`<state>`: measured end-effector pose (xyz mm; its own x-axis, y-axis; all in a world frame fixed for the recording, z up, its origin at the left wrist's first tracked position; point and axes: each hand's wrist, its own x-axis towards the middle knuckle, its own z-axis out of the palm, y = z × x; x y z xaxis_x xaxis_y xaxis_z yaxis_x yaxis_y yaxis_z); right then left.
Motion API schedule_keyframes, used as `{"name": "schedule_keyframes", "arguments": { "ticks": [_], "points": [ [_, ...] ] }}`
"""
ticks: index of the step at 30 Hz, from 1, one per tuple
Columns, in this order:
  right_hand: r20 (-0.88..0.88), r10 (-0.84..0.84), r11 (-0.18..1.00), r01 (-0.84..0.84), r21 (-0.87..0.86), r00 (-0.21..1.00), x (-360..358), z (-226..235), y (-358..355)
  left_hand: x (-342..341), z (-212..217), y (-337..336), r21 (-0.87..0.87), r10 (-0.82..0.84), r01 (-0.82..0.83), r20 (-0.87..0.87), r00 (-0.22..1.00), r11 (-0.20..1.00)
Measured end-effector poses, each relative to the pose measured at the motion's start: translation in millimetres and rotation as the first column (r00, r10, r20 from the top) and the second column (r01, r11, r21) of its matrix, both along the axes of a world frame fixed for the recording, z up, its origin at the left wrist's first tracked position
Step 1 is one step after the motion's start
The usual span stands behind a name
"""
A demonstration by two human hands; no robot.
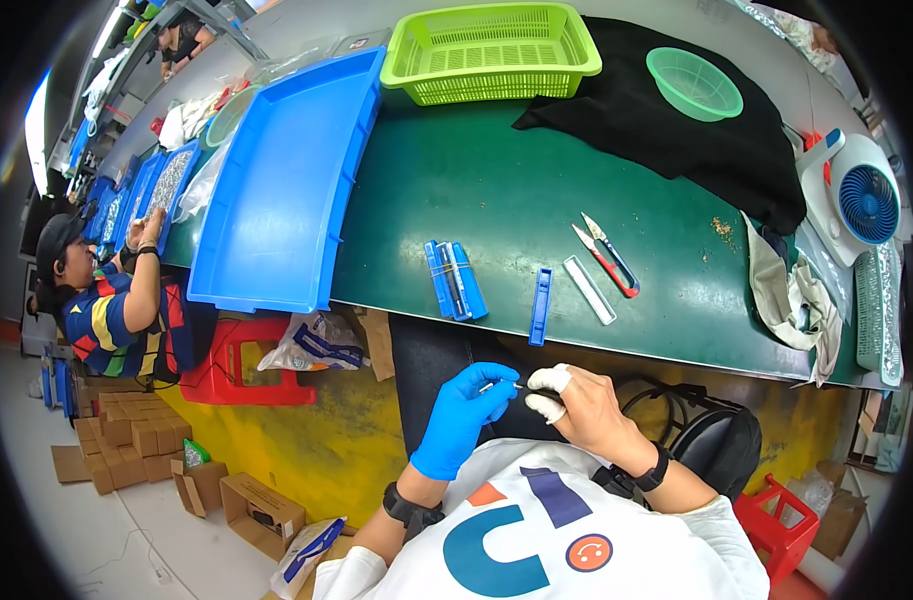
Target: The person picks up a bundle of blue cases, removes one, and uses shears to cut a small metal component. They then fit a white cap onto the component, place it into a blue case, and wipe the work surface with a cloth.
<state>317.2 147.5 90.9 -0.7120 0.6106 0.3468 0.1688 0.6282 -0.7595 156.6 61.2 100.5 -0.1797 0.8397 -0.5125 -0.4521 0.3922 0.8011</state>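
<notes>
My left hand point(465, 408), in a blue glove, is closed in a pinch in front of the table's near edge. It grips one end of a small thin dark rod-like piece point(522, 387), too small to name more exactly. My right hand point(589, 405), with white covers on finger and thumb, pinches the other end. Just beyond, a narrow blue plastic piece point(541, 308) lies at the table edge. To its left is a banded bundle of blue pieces point(456, 281); to its right lie a slim white strip-shaped holder point(589, 290) and thread snips point(609, 258) with blades apart.
A large blue tray point(277, 190) covers the table's left side. Farther back are a green basket point(492, 90), a black cloth point(667, 140) and a green bowl point(695, 85). A fan point(862, 200) and beige cloth point(792, 305) stand right. A co-worker point(117, 300) sits left.
</notes>
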Motion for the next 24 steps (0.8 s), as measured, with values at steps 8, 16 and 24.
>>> {"name": "schedule_keyframes", "arguments": {
  "ticks": [8, 16, 24],
  "points": [
    [-0.004, 0.023, 1.000, -0.023, 0.012, 1.000, -2, 1, 2, -1, -3, -2, -0.019, -0.003, 0.002, -0.007, 1.000, 1.000],
    [-0.011, 0.157, 0.595, -0.104, -0.797, 0.988, 5, -3, 4, 2, -3, -6, 0.126, -0.075, 0.117, -0.298, 0.952, 0.985],
    [-0.041, 0.142, 0.928, -0.147, -0.342, 0.989, 4, -14, 1, -2, -11, -8, 0.066, -0.211, 0.298, -0.563, 0.799, 0.952]
  ]
}}
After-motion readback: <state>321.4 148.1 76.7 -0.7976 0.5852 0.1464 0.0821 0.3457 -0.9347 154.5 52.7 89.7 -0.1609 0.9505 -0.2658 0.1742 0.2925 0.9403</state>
